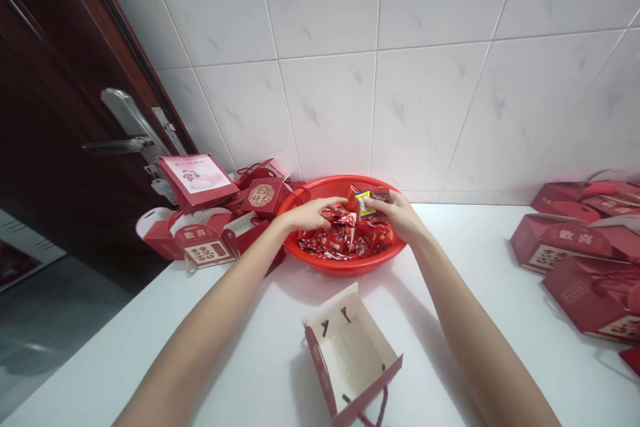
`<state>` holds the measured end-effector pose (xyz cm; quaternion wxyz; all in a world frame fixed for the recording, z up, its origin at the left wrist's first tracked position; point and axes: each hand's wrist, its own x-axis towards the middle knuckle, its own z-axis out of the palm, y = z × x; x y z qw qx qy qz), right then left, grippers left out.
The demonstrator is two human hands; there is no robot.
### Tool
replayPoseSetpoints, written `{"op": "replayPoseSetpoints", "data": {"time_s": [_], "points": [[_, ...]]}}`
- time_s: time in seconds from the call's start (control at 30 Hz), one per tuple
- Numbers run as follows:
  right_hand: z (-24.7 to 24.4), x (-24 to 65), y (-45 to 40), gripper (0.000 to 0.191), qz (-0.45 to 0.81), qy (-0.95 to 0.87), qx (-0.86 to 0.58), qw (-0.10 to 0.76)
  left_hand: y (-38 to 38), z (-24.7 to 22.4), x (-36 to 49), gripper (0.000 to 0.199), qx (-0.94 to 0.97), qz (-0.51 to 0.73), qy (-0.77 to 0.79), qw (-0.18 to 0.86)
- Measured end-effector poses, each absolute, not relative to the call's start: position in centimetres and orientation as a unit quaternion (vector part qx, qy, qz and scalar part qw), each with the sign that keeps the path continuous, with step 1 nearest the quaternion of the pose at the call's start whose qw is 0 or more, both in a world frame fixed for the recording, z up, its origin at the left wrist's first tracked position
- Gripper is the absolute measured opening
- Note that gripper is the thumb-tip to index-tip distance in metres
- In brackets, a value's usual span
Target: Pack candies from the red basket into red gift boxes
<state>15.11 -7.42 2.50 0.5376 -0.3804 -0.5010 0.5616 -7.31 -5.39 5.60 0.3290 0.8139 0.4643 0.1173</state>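
A round red plastic basket (345, 269) near the wall holds many red-wrapped sweets (334, 240). My left hand (313, 213) reaches over its left side, fingers apart above the sweets, with nothing visibly held. At the basket's right side my right hand (393, 210) pinches a small packet with a yellow and blue label (365, 204); another dark red wrapper touches its fingers. In front of the basket stands an open red box (355, 353), its white inside bare and its cord handle hanging toward me.
Several red gift boxes (205, 247) are piled left of the basket, beside a dark door with a metal handle (125, 140). More closed red boxes (590, 287) stand at the right. A tiled wall (425, 113) rises behind the white table (480, 240).
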Motion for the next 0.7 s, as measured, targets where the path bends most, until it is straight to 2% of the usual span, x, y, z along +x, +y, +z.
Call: {"op": "replayPoseSetpoints", "data": {"time_s": [0.1, 0.2, 0.3, 0.4, 0.43, 0.53, 0.63, 0.7], "points": [[2.5, 15.1, -7.4, 0.028, 0.563, -0.51, -0.379, 0.528, -6.6, 6.6, -7.3, 0.064, 0.861, 0.035, 0.475, 0.181], [2.4, 15.2, -7.4, 0.03, 0.562, -0.522, -0.379, 0.517, -7.9, 7.2, -7.0, 0.044, 0.849, -0.133, 0.484, 0.164], [2.2, 15.3, -7.3, 0.032, 0.554, -0.537, -0.385, 0.506, -8.4, 6.7, -6.0, 0.055, 0.82, -0.238, 0.498, 0.154], [2.1, 15.3, -7.3, 0.032, 0.548, -0.548, -0.386, 0.502, -7.9, 5.1, -4.8, 0.079, 0.795, -0.223, 0.541, 0.161], [2.1, 15.3, -7.3, 0.032, 0.547, -0.549, -0.385, 0.502, -7.6, 4.4, -4.4, 0.081, 0.786, -0.194, 0.56, 0.173], [2.1, 15.2, -7.3, 0.03, 0.548, -0.55, -0.38, 0.502, -6.8, 2.4, -3.9, 0.08, 0.782, -0.107, 0.583, 0.195], [2.0, 15.2, -7.3, 0.027, 0.548, -0.55, -0.381, 0.502, -6.2, 1.4, -4.4, 0.086, 0.81, -0.089, 0.546, 0.193], [2.0, 15.2, -7.3, 0.027, 0.546, -0.548, -0.385, 0.503, -5.9, 1.4, -5.0, 0.084, 0.825, -0.077, 0.527, 0.188]]}}
